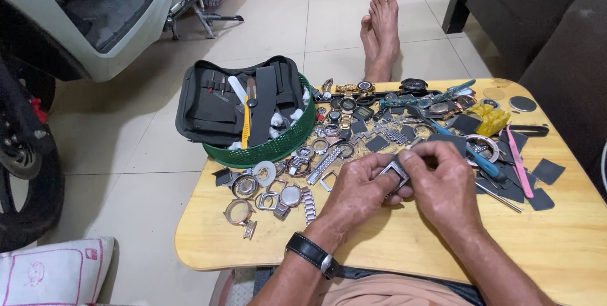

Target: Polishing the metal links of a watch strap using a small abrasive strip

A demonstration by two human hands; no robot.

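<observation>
Both hands meet over the wooden bench (392,243): the left hand (360,192) and right hand (442,183) pinch a square metal watch case (396,171) between their fingers, beside scattered watch parts (284,186).

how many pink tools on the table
1: a pink tool lies on the wooden table's right side, right of the hands, beside dark pads. Others may be hidden in the clutter.

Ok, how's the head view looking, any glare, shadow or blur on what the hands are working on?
Head view: sharp and evenly lit; the left hand and right hand hold a square metal watch case in focus. Soft shadow falls under both hands on the wooden table. Mild glare on the floor tiles; slight wide-angle bending at the edges.
</observation>
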